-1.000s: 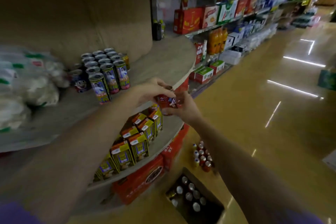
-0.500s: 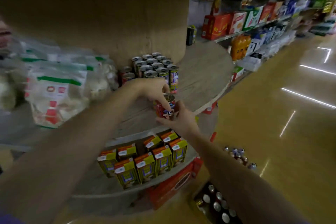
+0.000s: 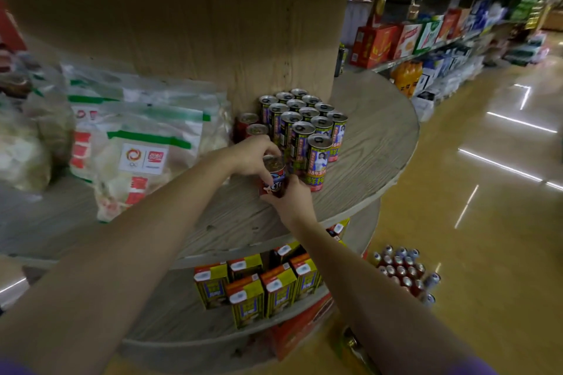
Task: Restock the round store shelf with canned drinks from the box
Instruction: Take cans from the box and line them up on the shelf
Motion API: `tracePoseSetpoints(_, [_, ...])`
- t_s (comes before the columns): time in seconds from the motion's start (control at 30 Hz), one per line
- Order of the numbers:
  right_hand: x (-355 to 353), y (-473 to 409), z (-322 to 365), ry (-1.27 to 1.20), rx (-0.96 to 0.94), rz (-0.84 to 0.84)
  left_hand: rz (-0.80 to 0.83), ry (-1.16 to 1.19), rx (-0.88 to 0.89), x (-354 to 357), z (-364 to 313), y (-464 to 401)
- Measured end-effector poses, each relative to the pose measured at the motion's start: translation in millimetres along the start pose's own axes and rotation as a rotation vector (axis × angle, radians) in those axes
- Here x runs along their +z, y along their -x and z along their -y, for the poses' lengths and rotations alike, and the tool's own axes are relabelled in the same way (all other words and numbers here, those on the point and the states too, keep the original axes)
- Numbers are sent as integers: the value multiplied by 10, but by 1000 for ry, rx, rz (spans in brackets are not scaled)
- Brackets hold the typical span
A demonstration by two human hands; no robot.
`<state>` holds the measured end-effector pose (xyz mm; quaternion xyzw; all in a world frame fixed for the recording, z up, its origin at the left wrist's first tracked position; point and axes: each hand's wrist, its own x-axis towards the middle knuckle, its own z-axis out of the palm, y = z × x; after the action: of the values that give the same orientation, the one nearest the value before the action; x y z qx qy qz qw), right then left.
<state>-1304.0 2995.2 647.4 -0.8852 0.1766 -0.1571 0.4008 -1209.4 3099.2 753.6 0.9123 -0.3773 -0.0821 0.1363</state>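
Two hands meet on one red can (image 3: 273,176) at the middle of the head view. The left hand (image 3: 254,155) comes in from 8 o'clock and curls its fingers over the can's top and far side, its grip clamped on the can. The right hand (image 3: 291,196) reaches up from 5 o'clock and pinches the can low on its near side, so its grip is also clamped on the can. The can stands upright at the front part of the round shelf (image 3: 377,143); whether its base fully rests on the wood cannot be told.

Just beside the can, toward 1 o'clock, stands a tight block of tall green cans (image 3: 304,128) in rows, the nearest one almost touching the right hand. Behind the left hand, at 12 o'clock, two more red cans (image 3: 253,126) stand against the wooden core. At 9 o'clock clear snack bags (image 3: 134,143) lie piled on the same shelf.

On the tier below, at 6 o'clock, yellow drink cartons (image 3: 262,289) stand in rows. On the floor at 4 o'clock sits a cluster of cans (image 3: 402,271).
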Motion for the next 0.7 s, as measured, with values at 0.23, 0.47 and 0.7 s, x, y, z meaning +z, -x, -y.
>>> tracePoseSetpoints(0.23, [145, -337, 171, -7, 104, -61, -132, -122, 15, 120, 210, -252])
tracePoseSetpoints(0.47, [217, -586, 279, 31, 171, -53, -225, -237, 18, 255, 266, -395])
tracePoseSetpoints(0.7, [228, -618, 282, 53, 179, -42, -261, -219, -23, 218, 218, -377])
